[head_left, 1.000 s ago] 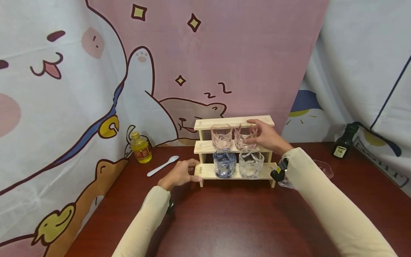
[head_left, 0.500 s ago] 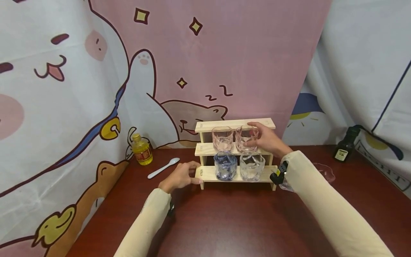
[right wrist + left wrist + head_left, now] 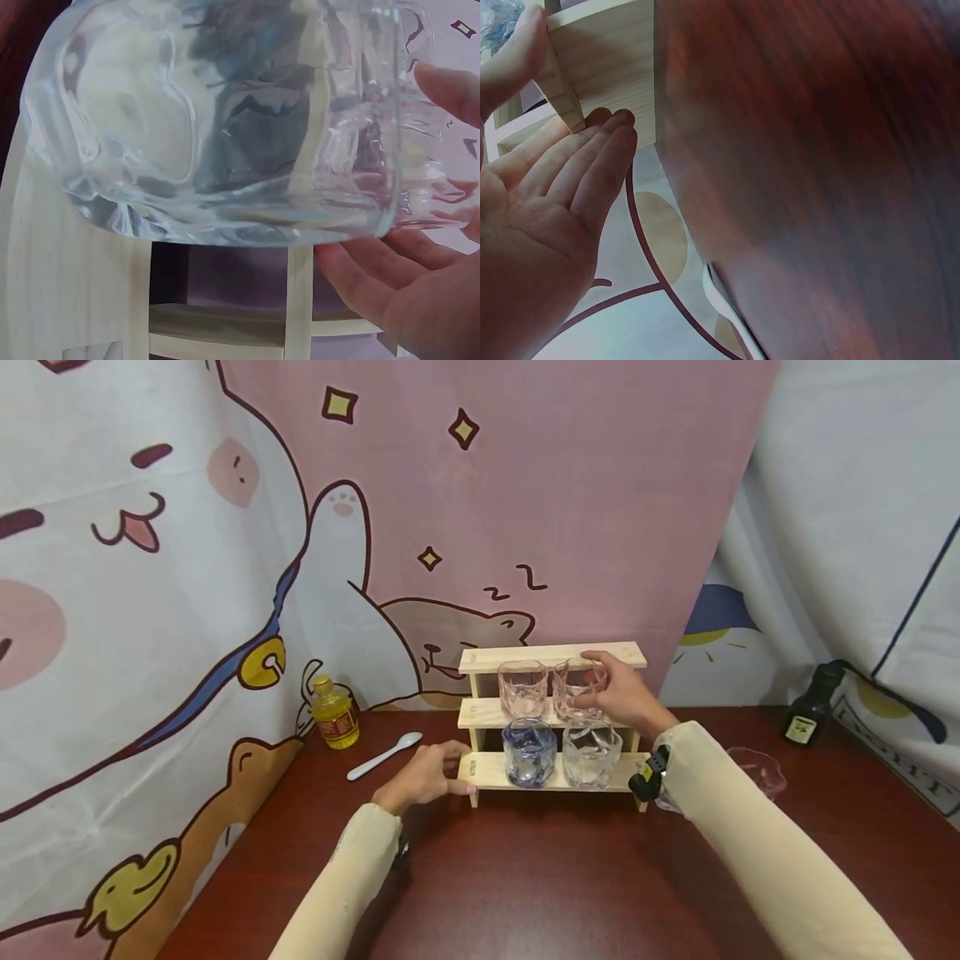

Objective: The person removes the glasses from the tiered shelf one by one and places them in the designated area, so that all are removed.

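Note:
A three-tier wooden rack (image 3: 555, 654) stands on the table. My left hand (image 3: 423, 777) holds the left end of its lowest step, thumb in front and fingers behind; the left wrist view shows those fingers (image 3: 592, 169) nearly straight along the wood. On the middle step, my right hand (image 3: 630, 695) grips the right-hand pink glass (image 3: 566, 689) between thumb and fingers. Another pink glass (image 3: 522, 692) sits to its left. Below them, a blue glass (image 3: 529, 756) and a clear glass (image 3: 591, 757) share the lowest step. The clear glass fills much of the right wrist view.
At the left lie a pale spoon (image 3: 384, 756) and a bottle of yellow oil (image 3: 335, 718). A dark green bottle (image 3: 812, 710) stands far right. Another glass (image 3: 759, 770) is partly behind the right sleeve, with more glass beside the wrist. Printed cloth hangs behind the table.
The head view has tilted up slightly, so the whole scene sits lower and a little to the right. Both hands keep their places on the rack and the pink glass.

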{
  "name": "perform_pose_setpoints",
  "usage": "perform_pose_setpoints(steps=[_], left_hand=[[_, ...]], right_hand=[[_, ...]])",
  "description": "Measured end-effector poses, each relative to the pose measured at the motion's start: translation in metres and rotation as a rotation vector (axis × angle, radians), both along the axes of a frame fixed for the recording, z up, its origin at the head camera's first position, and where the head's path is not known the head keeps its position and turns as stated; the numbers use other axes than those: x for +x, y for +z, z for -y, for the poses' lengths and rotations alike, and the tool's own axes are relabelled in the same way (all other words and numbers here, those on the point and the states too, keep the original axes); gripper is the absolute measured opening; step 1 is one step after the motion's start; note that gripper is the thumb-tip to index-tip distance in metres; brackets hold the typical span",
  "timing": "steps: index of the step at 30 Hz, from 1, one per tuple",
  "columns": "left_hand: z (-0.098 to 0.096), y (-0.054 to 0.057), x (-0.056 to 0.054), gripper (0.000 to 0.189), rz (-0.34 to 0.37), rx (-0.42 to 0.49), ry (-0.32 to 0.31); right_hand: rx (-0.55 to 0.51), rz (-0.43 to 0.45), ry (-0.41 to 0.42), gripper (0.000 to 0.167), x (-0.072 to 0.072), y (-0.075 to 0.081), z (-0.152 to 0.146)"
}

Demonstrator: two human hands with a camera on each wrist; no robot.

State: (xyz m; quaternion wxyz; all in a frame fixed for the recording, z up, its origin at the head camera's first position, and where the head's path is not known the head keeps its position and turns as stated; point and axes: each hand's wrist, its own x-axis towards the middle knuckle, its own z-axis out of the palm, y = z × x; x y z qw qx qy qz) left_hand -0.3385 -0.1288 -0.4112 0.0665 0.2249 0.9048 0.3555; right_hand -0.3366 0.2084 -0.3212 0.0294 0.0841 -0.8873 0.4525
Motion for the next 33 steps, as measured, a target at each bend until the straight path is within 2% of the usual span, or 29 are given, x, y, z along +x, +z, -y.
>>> perform_pose_setpoints(steps=[10, 16, 20, 27, 33], left_hand=[[-0.001, 0.0, -0.001, 0.052, -0.002, 0.007, -0.006], [-0.001, 0.0, 0.0, 0.052, 0.006, 0.012, -0.01], [-0.001, -0.001, -0.001, 0.053, -0.007, 0.004, -0.006], [-0.002, -0.002, 0.0, 0.054, 0.012, 0.013, -0.004], [0.0, -0.003, -0.001, 0.053, 0.002, 0.029, -0.01]], right_hand=[[-0.025, -0.024, -0.039, 0.092, 0.001, -0.001, 0.003], [-0.032, -0.044, -0.034, 0.092, 0.0, 0.001, 0.001], [-0.031, -0.084, -0.027, 0.092, 0.0, 0.005, -0.001], [0.003, -0.095, -0.035, 0.09, 0.006, 0.012, -0.006], [0.04, -0.128, -0.043, 0.088, 0.013, 0.021, -0.012]])
